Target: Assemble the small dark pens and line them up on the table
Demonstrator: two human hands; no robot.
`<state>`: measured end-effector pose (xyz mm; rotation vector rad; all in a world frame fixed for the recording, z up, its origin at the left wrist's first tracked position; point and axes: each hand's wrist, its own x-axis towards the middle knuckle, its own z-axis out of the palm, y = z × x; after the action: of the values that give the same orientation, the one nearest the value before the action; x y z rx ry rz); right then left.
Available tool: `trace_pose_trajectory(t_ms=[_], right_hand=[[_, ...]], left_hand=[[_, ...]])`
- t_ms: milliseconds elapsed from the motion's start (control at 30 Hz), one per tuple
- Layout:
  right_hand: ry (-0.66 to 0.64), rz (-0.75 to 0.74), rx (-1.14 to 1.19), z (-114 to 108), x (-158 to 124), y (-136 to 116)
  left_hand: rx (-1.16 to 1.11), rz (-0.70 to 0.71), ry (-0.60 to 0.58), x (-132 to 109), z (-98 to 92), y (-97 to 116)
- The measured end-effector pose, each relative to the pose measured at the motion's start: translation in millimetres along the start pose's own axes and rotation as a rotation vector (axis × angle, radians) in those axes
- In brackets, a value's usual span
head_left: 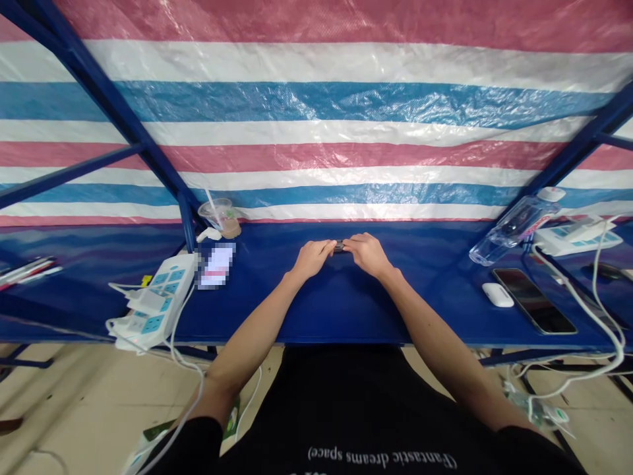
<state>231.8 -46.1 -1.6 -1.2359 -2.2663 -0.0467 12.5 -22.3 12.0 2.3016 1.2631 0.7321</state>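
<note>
Both of my hands meet over the middle of the blue table (326, 303), toward its far side. Between them is a small dark grey object (339, 246), too small and too covered by fingers for me to name its kind. My left hand (315, 256) pinches its left end with thumb and fingers. At the other end, my right hand (366, 252) grips it the same way, fingers curled. Most of the object is hidden; only its middle shows in the gap between the fingertips.
A smartphone (535, 301), white earbud case (497, 295), water bottle (514, 227) and power strip (573, 239) lie on the right. Leftward are a plastic cup (222, 219), a blurred-out screen (215, 266) and another power strip (161, 300) with cables. Striped sheeting (346, 105) hangs behind.
</note>
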Motion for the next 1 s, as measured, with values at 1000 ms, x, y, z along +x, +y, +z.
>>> trace_pose_trajectory(t_ms=[1000], right_hand=[[0.212,0.061,0.084,12,-4,11]], left_hand=[[-0.072,0.103,0.231,6,2.5,-10]])
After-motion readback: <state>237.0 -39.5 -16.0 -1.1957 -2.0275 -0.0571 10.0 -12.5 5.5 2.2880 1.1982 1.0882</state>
